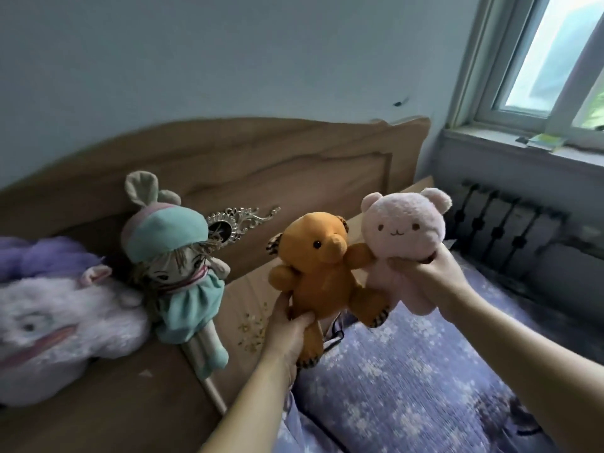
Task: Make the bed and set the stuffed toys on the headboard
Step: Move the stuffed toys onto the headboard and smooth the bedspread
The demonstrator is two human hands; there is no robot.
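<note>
Stuffed toys fill both hands above the bed: the left hand (287, 325) is clamped round the lower body of an orange bear (322, 269), and the right hand (425, 273) grips a pink bear (403, 230) from below, at 1 o'clock of the orange one, their arms touching. At 9 o'clock, a doll (176, 256) and a purple plush (55, 322) rest on the headboard (261, 161) ledge. Purple bedding (408, 371) lies beneath.
</note>
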